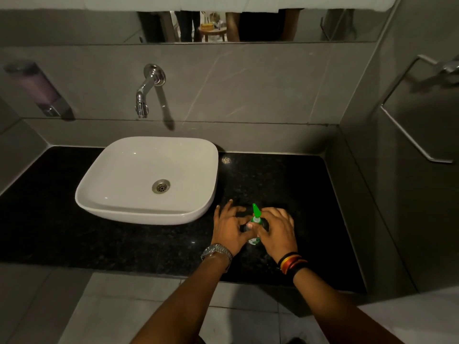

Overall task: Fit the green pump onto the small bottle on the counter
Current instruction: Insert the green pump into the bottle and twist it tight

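1. Head view: small bottle (253,240) stands on the black bench (285,184), near its front edge, right of the white basin (149,180).
2. Green pump (256,211) sits on top of the bottle, nozzle pointing away from the person.
3. Left hand (229,229): thumb + fingers pinched on the bottle's neck; watch (216,252) on wrist.
4. Right hand (277,230): fingers wrapped on the pump collar; bands (293,262) on wrist.
5. Hands close together w/ bottle between.
6. Tap (146,91) on the wall above the basin.
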